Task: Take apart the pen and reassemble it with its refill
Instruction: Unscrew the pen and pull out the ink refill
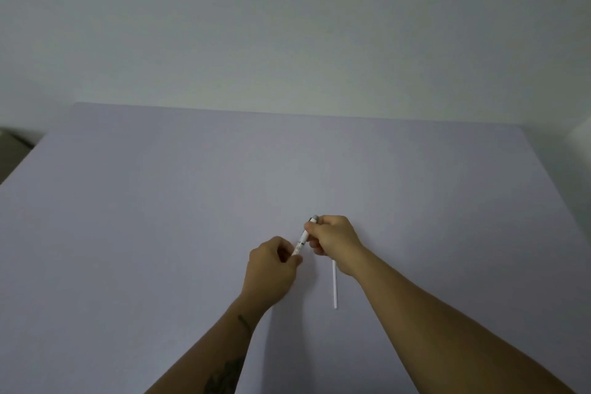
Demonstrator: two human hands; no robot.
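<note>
A white pen (303, 237) with a grey top end is held slanted just above the pale lilac table (160, 217), its upper end pointing up and right. My left hand (271, 265) pinches the pen's lower end, which its fingers hide. My right hand (334, 241) grips the upper part near the grey top. A thin white refill (334, 285) lies flat on the table below my right hand, nearly upright in the view; its top end is hidden under that hand.
A plain white wall (287, 25) stands behind the table's far edge. The table's left edge (22, 166) slants off with something dark beyond it. My forearms come in from the bottom of the view.
</note>
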